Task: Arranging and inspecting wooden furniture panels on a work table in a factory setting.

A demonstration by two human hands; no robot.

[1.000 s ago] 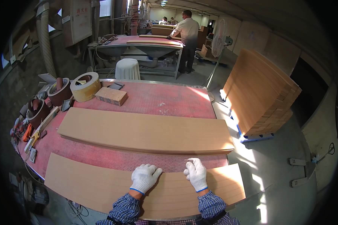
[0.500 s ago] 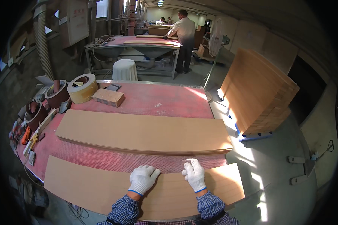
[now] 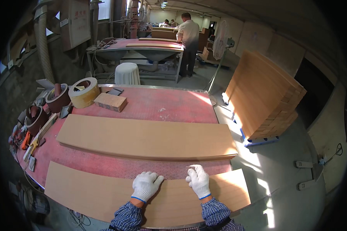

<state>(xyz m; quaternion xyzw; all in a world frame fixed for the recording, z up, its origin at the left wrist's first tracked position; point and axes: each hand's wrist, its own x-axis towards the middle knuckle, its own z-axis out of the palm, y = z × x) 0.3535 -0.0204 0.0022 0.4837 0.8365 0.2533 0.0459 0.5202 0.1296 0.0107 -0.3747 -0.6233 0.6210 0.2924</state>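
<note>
Gloved L hand [image 3: 145, 186] on nr board [image 3: 100, 194], can't tell if gripping; R hand [image 3: 199, 182] curled at board's far edge, contents unclear.

gloves [image 3: 145, 185]: white knit | cuff edging [image 3: 138, 199]: thin, blue | sleeves [image 3: 126, 216]: dark blue, white-streaked, loosely gathered

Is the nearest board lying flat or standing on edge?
Flat: the board lies broad face up on the red table, the left hand on it.
</note>
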